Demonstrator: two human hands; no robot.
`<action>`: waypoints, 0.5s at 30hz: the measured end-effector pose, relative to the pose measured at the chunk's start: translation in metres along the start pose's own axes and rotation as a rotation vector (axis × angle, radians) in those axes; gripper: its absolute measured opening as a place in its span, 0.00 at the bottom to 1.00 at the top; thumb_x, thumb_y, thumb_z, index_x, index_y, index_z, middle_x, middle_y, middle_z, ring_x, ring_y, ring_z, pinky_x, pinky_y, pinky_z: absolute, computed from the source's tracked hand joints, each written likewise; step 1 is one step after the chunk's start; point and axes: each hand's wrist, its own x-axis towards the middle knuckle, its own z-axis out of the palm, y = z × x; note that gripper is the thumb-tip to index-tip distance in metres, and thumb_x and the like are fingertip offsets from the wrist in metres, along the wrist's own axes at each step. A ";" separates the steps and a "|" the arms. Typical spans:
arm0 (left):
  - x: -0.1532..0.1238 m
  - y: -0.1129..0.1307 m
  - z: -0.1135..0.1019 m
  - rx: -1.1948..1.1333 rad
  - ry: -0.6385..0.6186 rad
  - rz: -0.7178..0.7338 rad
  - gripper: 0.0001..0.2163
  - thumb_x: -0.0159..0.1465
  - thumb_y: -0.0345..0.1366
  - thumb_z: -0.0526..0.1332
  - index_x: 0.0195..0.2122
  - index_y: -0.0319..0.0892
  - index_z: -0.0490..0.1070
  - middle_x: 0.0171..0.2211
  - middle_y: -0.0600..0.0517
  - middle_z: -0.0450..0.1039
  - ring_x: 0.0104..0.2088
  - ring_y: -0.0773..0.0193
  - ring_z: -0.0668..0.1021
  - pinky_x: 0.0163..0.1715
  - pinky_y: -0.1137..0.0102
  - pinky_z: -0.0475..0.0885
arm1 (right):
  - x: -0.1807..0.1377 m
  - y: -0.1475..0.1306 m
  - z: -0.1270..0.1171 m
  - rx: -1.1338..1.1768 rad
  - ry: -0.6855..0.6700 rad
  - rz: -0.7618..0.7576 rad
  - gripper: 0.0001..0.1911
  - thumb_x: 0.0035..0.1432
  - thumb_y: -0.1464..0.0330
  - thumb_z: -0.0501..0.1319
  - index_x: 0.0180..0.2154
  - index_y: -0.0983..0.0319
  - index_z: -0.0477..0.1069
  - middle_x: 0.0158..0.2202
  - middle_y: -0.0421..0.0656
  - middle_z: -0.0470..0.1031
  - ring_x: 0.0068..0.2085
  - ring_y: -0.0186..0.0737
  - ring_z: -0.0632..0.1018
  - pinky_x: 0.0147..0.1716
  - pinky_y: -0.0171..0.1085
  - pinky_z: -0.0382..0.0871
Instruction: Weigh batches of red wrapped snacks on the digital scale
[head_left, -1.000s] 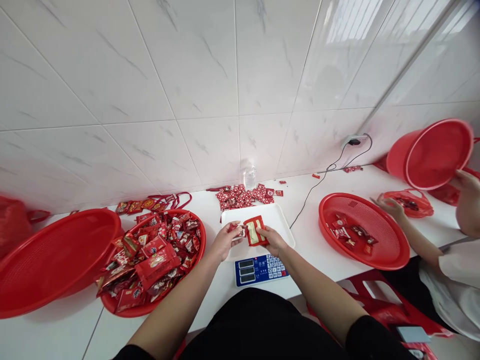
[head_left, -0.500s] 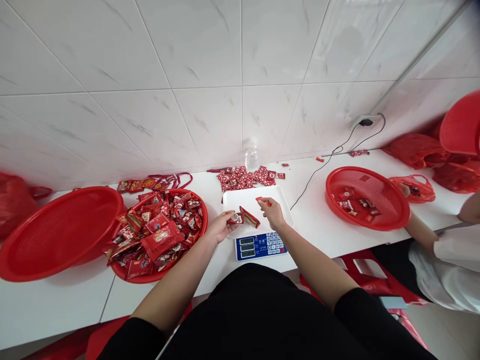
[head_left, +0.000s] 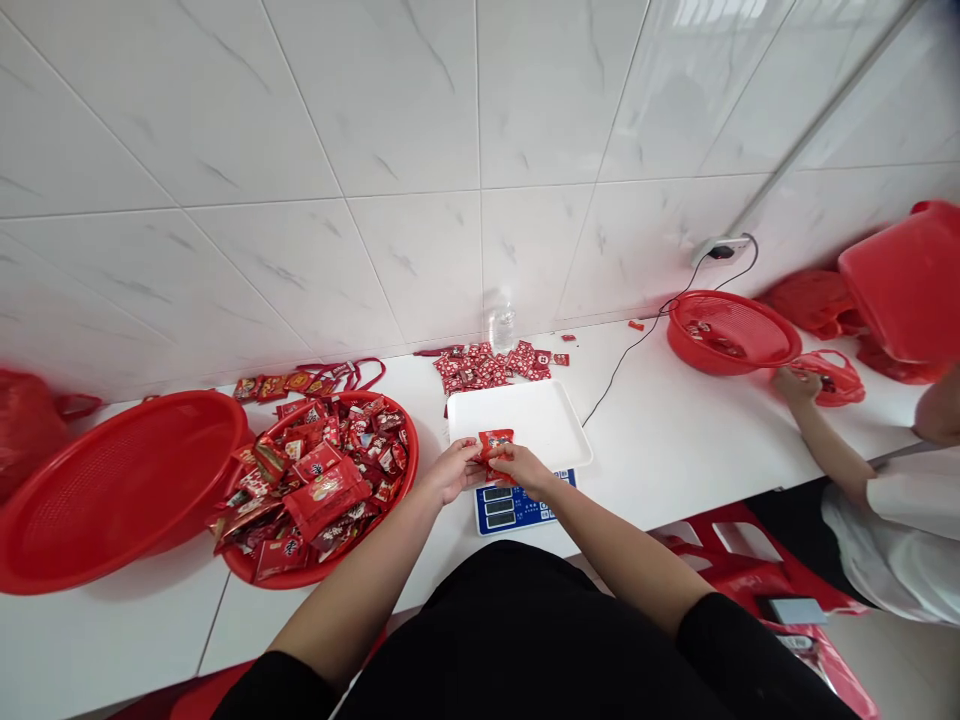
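Both my hands meet over the front edge of the white scale tray. My left hand and my right hand pinch the same small red packet between their fingertips. Under my hands sits the blue electronic scale with its display and keypad. Just left of my left hand stands a red basket heaped with red wrapped sweets and packets.
A large red basket lies at far left. A pile of small red packets and a clear bottle sit by the wall. At right, another person's hand touches a red bag beside a red basket; a black cable crosses the counter.
My right hand came back from the tray and joined my left on the red packet. The other person's red basket has moved farther back toward the wall.
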 end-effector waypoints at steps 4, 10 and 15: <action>0.006 0.005 0.008 -0.003 0.053 0.120 0.09 0.59 0.28 0.61 0.40 0.42 0.65 0.33 0.49 0.75 0.31 0.64 0.79 0.37 0.65 0.76 | 0.006 -0.006 0.001 0.046 0.058 -0.044 0.12 0.49 0.66 0.67 0.36 0.61 0.71 0.33 0.41 0.75 0.33 0.36 0.77 0.31 0.36 0.75; 0.006 0.016 -0.002 0.006 0.182 0.259 0.06 0.63 0.27 0.55 0.40 0.42 0.65 0.36 0.50 0.74 0.31 0.69 0.78 0.34 0.71 0.75 | 0.008 -0.024 -0.028 0.108 0.169 -0.093 0.14 0.50 0.64 0.66 0.39 0.60 0.68 0.39 0.43 0.76 0.37 0.36 0.78 0.33 0.35 0.74; -0.001 0.009 -0.003 0.024 0.148 0.183 0.06 0.63 0.29 0.56 0.40 0.42 0.65 0.34 0.50 0.74 0.30 0.69 0.78 0.34 0.70 0.76 | -0.001 -0.025 -0.036 0.085 0.171 -0.068 0.13 0.50 0.63 0.66 0.36 0.60 0.67 0.37 0.42 0.76 0.34 0.34 0.77 0.30 0.32 0.71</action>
